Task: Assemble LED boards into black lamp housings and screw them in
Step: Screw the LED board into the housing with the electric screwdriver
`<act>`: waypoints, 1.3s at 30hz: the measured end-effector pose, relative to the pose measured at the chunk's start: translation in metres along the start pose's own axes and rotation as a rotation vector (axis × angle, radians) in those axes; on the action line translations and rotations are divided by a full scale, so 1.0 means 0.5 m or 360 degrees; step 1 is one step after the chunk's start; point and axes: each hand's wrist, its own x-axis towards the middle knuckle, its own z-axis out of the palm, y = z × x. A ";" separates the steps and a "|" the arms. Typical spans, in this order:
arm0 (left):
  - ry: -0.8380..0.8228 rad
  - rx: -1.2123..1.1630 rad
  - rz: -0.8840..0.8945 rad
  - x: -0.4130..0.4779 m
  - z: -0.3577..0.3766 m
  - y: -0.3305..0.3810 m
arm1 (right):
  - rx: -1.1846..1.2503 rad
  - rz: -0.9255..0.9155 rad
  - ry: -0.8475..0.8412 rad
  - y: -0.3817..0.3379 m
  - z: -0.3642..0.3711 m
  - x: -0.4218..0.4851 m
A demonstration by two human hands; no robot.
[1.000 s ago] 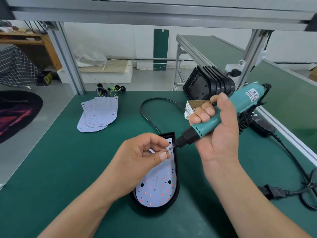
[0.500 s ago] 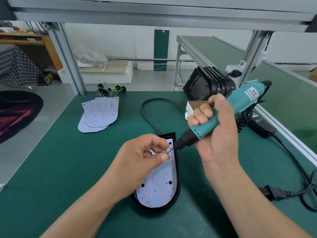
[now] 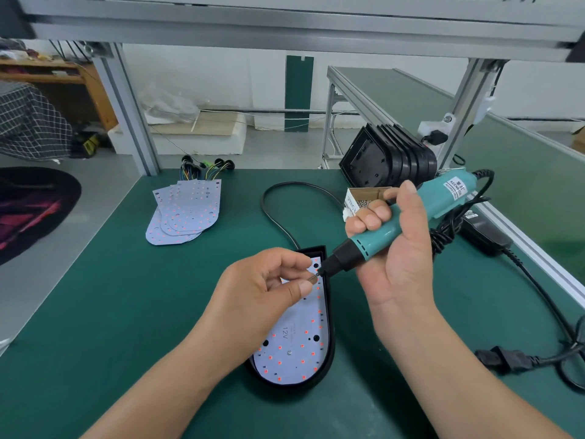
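Now pinching small silver screw (image 3: 313,278) with left hand (image 3: 266,289) onto teal electric screwdriver (image 3: 440,198) clenched in right hand (image 3: 395,251); next, probably aligning over white LED board (image 3: 294,346).

LED board (image 3: 294,340) partly hidden, power cord (image 3: 506,359) cropped

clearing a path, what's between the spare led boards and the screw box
A black cable loop lies on the mat between the spare LED boards and the screw box, head view.

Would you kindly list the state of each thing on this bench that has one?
right hand, gripping the electric screwdriver
left hand, pinching a screw at its tip
LED board, seated in the black housing
screw box, open
spare boards, fanned in a pile
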 end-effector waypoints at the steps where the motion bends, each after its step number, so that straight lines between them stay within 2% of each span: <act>1: 0.0004 -0.0030 0.0021 0.000 -0.002 0.003 | 0.0014 -0.0001 0.0009 0.000 -0.001 0.001; 4: 0.0227 -0.0065 0.0090 0.014 -0.024 -0.002 | 0.0049 -0.0019 0.0051 -0.004 -0.001 0.004; 6: 0.0505 0.0117 0.0078 0.028 -0.050 -0.012 | 0.0061 -0.0032 0.0075 -0.010 -0.001 0.007; 8: 0.0660 0.0364 -0.0029 0.041 -0.076 -0.025 | 0.0084 -0.0034 0.0094 -0.016 -0.002 0.010; 10: 0.0623 0.0565 -0.0142 0.049 -0.088 -0.037 | 0.0109 -0.0031 0.0114 -0.021 -0.003 0.014; 15: 0.0265 0.0895 -0.0288 0.055 -0.074 -0.056 | 0.0097 -0.0059 0.0116 -0.027 -0.011 0.023; 21: 0.0194 0.0848 -0.0348 0.060 -0.063 -0.059 | -0.0010 -0.0116 0.0115 -0.024 -0.020 0.034; 30: 0.0080 0.0584 -0.0387 0.078 -0.066 -0.070 | -0.0349 -0.0161 0.0039 -0.022 -0.023 0.034; 39: 0.0084 0.0520 -0.0339 0.079 -0.065 -0.069 | -0.0476 -0.0133 -0.0018 -0.010 -0.025 0.034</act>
